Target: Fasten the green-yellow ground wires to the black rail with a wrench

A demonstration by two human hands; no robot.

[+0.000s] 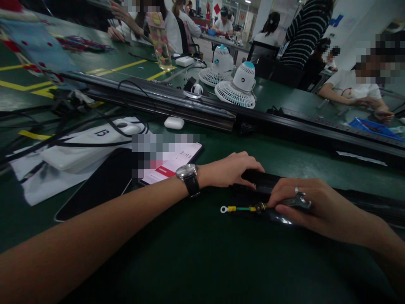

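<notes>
A long black bar [262,180] lies on the green table, running off to the right. Its left end is in my left hand [236,169], fingers over the far side and thumb in front; a watch sits on that wrist. My right hand [322,207] is closed around a metal wrench [299,202], its open jaw showing above the thumb. To the left of these fingers a short green-and-yellow wire [243,209] with a ring terminal points left from a nut or bolt. The right fingers hide where the wrench meets it.
To the left lie a lit phone [172,162], a dark tablet-like slab [98,185], a white device [95,143] and black cables. Beyond are a white case [174,123], a dark rail [190,112] across the table and two small fans [237,86]. Several people sit farther back.
</notes>
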